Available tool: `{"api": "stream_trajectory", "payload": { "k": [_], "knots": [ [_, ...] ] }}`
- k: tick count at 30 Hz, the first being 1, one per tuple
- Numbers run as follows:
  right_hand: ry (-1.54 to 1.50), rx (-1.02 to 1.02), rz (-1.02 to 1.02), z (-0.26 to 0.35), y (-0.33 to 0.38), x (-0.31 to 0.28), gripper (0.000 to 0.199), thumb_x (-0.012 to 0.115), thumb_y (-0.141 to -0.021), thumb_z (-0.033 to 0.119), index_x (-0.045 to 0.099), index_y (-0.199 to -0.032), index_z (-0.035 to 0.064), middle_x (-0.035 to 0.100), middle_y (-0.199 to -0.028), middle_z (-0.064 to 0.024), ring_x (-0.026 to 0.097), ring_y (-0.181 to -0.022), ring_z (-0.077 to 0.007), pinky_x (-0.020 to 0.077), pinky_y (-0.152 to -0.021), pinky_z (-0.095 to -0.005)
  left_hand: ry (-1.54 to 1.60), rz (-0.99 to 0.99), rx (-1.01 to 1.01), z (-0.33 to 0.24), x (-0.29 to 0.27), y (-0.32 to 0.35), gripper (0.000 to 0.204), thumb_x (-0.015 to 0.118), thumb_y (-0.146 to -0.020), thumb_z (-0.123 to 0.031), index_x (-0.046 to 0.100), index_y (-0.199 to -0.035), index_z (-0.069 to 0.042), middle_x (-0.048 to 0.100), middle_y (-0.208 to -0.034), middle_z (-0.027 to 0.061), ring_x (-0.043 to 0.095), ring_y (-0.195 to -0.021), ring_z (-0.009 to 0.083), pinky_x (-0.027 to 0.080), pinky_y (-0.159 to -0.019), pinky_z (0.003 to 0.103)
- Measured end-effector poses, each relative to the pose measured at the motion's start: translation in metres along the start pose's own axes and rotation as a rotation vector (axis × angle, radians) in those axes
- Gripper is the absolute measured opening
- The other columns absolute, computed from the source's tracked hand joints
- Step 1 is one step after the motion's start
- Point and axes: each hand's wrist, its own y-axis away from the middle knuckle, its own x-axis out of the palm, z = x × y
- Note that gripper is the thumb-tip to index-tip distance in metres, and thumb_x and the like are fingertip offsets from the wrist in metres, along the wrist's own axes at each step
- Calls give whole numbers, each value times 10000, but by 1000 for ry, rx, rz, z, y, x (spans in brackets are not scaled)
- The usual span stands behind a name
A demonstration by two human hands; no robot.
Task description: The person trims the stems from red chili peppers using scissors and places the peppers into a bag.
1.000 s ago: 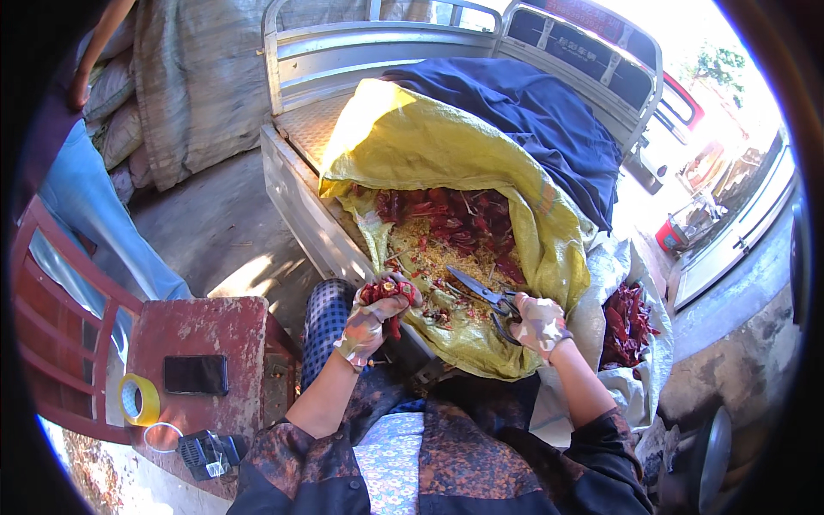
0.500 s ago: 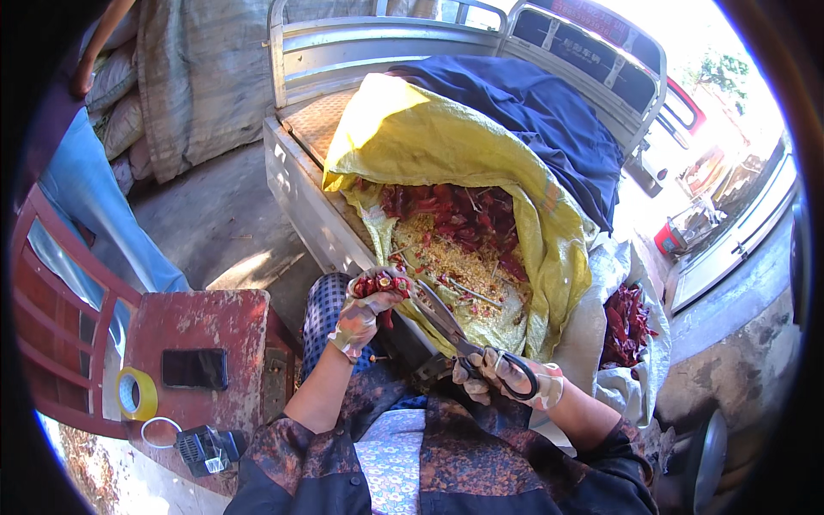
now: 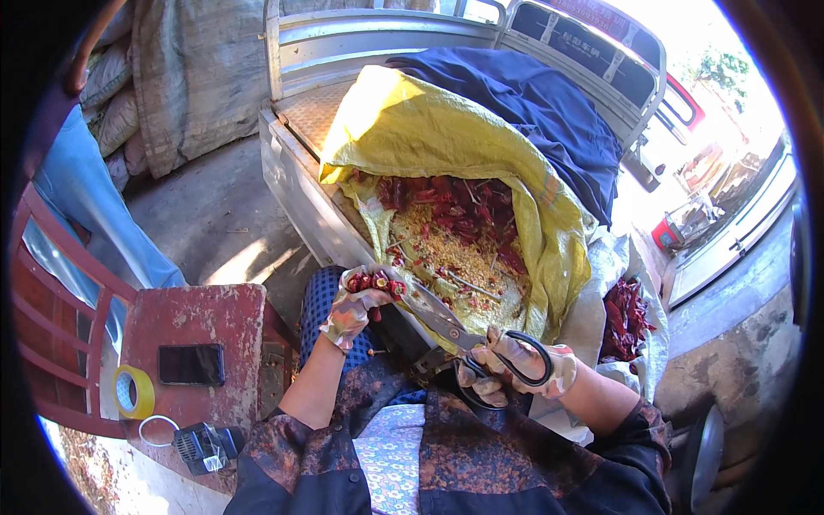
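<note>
My left hand [image 3: 347, 317], in a patterned glove, is closed round a small bunch of dried red chilies [image 3: 375, 281]. Their stem ends point toward the scissors. In my gloved right hand [image 3: 556, 371] is a pair of large scissors [image 3: 445, 324] with dark loop handles, fingers through the loops. The blades reach left and come close to the chilies; whether they touch, I cannot tell. Just beyond both hands lies an opened yellow woven sack [image 3: 455, 129], with red chili pieces [image 3: 459, 209], pale seeds [image 3: 433, 245] and bits of stem inside.
A white sack [image 3: 657, 356] of red chilies stands to the right. The sacks rest by a metal truck bed [image 3: 296, 197] with dark blue cloth [image 3: 515, 90]. On a red wooden chair [image 3: 219, 318] at left lie a phone [image 3: 190, 365], yellow tape [image 3: 135, 392] and a small black device [image 3: 206, 446]. A person's blue-clad leg [image 3: 103, 206] is beyond.
My left hand with the chilies has shifted slightly left. My right hand has moved slightly right, and the scissors' handles are spread wider.
</note>
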Motion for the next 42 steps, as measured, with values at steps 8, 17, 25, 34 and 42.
{"api": "stream_trajectory", "payload": {
  "k": [8,17,25,34,42],
  "knots": [
    [-22,110,-9,9,4,-10,753,373,-843,704,545,-980,-16,463,-675,13,424,-562,-84,353,-497,-229,80,148,54,-1,-5,0,417,685,-643,-5,593,-1047,41,639,-953,114,630,-902,214,514,-791,290],
    [80,-11,-54,3,-15,-10,574,425,-905,570,551,-951,11,442,-664,27,385,-542,-58,344,-478,-217,49,-64,-97,6,-6,4,250,644,-688,-64,623,-932,-13,627,-767,52,587,-630,120,443,-478,222],
    [-81,-4,-60,-3,-30,-5,555,416,-904,587,559,-918,51,352,-570,58,314,-453,-60,269,-428,-217,425,-240,-273,5,9,2,95,563,-638,-163,556,-690,-84,516,-621,53,514,-554,225,460,-584,375],
    [-158,-136,44,-27,-57,-13,766,431,-737,779,542,-922,44,353,-567,74,298,-438,-31,214,-386,-183,747,-188,-230,2,36,1,124,598,-766,-216,511,-740,-133,357,-599,-54,343,-532,89,328,-489,242],
    [-534,-296,267,-63,-87,-11,751,379,-782,750,550,-942,37,337,-527,83,271,-376,-19,207,-348,-159,990,131,-185,22,31,-6,261,632,-796,-303,494,-727,-92,358,-605,-45,354,-561,91,319,-517,248]
  ]
}}
